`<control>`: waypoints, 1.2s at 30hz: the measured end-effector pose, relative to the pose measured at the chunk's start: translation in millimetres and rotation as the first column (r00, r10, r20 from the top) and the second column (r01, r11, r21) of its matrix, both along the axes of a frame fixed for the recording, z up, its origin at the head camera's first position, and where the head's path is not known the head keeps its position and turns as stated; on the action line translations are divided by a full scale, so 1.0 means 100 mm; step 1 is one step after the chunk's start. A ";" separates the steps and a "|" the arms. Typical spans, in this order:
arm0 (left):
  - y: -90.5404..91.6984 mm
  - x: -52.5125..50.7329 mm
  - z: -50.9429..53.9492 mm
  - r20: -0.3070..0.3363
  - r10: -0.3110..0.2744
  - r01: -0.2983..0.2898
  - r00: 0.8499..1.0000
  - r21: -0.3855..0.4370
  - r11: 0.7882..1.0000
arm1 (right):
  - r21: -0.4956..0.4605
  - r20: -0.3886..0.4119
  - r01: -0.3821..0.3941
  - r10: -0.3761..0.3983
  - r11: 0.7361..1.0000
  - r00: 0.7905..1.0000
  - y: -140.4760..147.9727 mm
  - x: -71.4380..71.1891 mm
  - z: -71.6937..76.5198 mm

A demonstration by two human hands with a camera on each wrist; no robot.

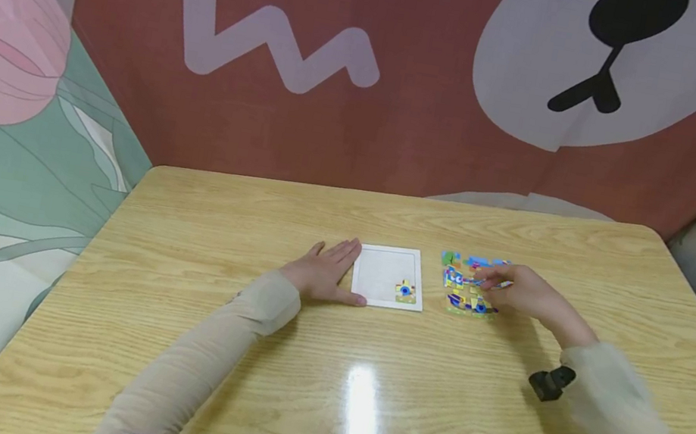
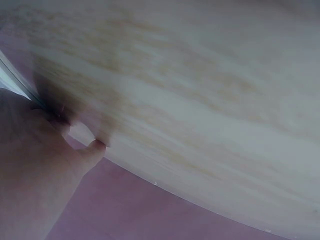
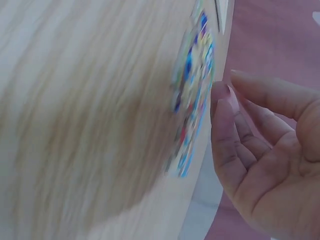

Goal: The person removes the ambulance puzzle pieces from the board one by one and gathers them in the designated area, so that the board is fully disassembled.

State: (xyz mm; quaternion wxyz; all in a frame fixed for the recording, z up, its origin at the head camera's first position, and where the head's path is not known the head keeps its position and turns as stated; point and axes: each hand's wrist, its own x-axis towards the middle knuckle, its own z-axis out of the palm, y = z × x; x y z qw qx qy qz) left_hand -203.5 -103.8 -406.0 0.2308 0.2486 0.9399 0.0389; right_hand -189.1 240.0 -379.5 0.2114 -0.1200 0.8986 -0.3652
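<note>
A white square puzzle board point(image 1: 377, 277) lies on the table, with one small group of coloured pieces point(image 1: 405, 291) in its lower right corner. My left hand point(image 1: 330, 273) rests at the board's left side, fingers spread and thumb along the near edge. To the right of the board lie several loose, brightly coloured jigsaw pieces point(image 1: 468, 304), laid out in rows. Above them is my right hand point(image 1: 517, 295), its fingers loosely bent. In the right wrist view the right hand point(image 3: 265, 150) has thumb and fingertips close together, and no piece shows between them.
The wooden table point(image 1: 262, 402) reaches back to a wall covering point(image 1: 403, 134) with a printed animal face. A black wrist device point(image 1: 550, 383) hangs at the right sleeve. Light reflects off the tabletop near the middle.
</note>
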 end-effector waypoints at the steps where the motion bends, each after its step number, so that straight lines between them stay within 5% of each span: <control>1: 0.00 0.00 0.00 -0.001 -0.001 0.001 1.000 -0.001 1.000 | -0.002 -0.003 0.002 -0.002 1.000 1.000 -0.04 0.00 0.01; 14: 0.00 0.00 0.01 -0.004 -0.008 0.008 1.000 -0.004 1.000 | -0.017 -0.066 -0.093 0.092 0.995 0.994 -0.59 -0.04 -0.01; 24: 0.00 0.00 0.01 -0.010 -0.005 0.005 1.000 -0.006 1.000 | -0.157 -0.063 -0.162 0.153 0.974 0.986 -0.81 -0.06 -0.09; 36: 0.00 0.00 -0.01 -0.012 -0.004 0.004 1.000 0.000 1.000 | -0.043 -0.034 -0.138 0.137 0.989 0.990 -0.95 -0.03 -0.09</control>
